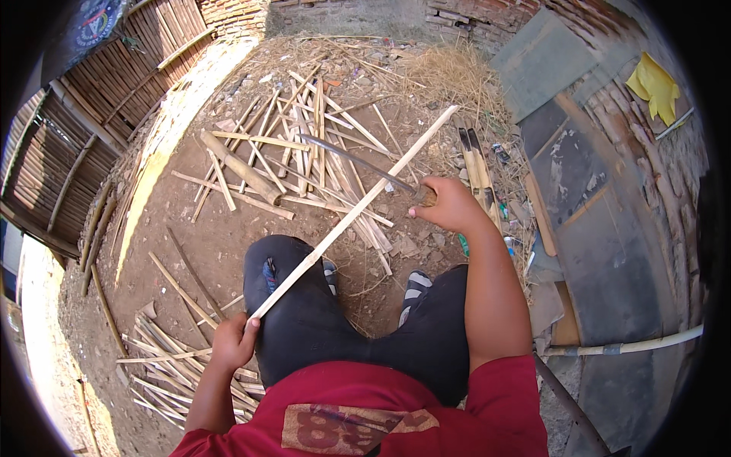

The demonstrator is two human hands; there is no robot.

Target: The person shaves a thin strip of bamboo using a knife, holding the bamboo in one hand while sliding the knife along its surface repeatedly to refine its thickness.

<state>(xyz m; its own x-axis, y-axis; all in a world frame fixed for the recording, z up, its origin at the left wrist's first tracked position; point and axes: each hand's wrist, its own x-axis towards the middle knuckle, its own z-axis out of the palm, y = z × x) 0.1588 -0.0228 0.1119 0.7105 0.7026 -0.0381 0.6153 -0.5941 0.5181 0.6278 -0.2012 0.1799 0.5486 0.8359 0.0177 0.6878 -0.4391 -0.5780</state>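
My left hand [232, 344] is closed round the lower end of a long pale bamboo strip [335, 232], which slants up and to the right across my left knee. My right hand [451, 204] grips the handle of a long knife with a slim, slightly curved blade [343, 154]. The blade points up and to the left and crosses the strip near its upper part; whether it touches the strip I cannot tell. An uncut bamboo pole [242, 167] lies on the ground ahead, beside a heap of split strips [312, 145].
More strips [167, 373] are piled at my left. Split bamboo pieces [477, 171] and dry grass [457, 72] lie ahead to the right. Dark sheets [617, 259] cover the right side, with a yellow piece [655, 87] above. A woven bamboo wall [145, 68] stands at the far left.
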